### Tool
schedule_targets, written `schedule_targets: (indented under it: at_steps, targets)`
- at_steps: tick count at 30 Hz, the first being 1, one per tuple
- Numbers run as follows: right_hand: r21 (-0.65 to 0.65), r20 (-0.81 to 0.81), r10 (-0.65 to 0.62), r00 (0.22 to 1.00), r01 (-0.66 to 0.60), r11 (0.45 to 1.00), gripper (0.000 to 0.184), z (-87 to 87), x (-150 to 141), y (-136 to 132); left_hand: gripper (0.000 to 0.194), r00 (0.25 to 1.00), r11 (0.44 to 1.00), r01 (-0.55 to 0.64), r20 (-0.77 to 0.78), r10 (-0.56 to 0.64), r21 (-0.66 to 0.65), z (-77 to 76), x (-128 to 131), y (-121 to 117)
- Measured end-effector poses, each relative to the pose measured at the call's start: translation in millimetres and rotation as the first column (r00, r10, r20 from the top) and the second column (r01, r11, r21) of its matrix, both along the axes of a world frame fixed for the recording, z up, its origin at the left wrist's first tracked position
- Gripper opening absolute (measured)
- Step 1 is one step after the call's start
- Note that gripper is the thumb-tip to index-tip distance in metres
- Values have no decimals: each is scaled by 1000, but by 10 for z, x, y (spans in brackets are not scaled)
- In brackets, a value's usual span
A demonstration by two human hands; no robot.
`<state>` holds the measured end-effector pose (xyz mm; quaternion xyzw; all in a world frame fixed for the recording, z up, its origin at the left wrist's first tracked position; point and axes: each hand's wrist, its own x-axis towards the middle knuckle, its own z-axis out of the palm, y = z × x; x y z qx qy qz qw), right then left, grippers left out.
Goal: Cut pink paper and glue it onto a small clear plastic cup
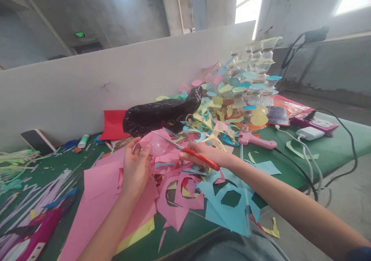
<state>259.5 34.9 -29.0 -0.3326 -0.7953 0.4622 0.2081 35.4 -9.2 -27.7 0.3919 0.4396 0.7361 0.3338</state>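
Note:
My left hand [136, 170] is closed on a piece of pink paper [147, 138], with a clear, rounded plastic cup-like piece [159, 147] against it. Red-handled scissors [203, 158] are gripped in my right hand [198, 152]. Their blades point left and lie across the pink paper, slightly apart as far as I can see. Beneath both hands are pink paper offcuts [175, 211] with round holes. Blue offcuts [217, 211] lie beside them at the front edge. Large pink sheets [100, 183] extend under my left forearm.
A black plastic bag [156, 112] sits behind my hands. Stacked clear cups with paper discs [261, 66] rise at the back right. A pink glue gun [256, 140] with its cable lies right, near a phone [278, 116] and a white charger [310, 133]. Another phone [37, 141] leans left.

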Motion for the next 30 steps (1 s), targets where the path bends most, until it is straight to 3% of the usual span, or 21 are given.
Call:
schedule_targets:
  at_steps: [4,10,14,23,30]
  targets:
    - [-27,-35,-3,999,2,1000,47,-36,-22,4,50,999,1000,19,28,-19,4,7,15,-3]
    - [-48,-64,-32,997,29,998,44,-102,-37,35,46,982,979,190,29,-189,-69,10,74,-42]
    - [-64,-64,-47,997,42,997,48,-99,-34,38,41,987,981,163,27,-161,-109,37,104,-60]
    - [-29,-52,-92,994,91,995,54,-26,-22,1,47,988,998,53,147,-50,-20,44,42,-3]
    - [-51,40,-31,999,33,998,54,0,28,-19,52,997,998,44,70,-42,-32,20,35,2]
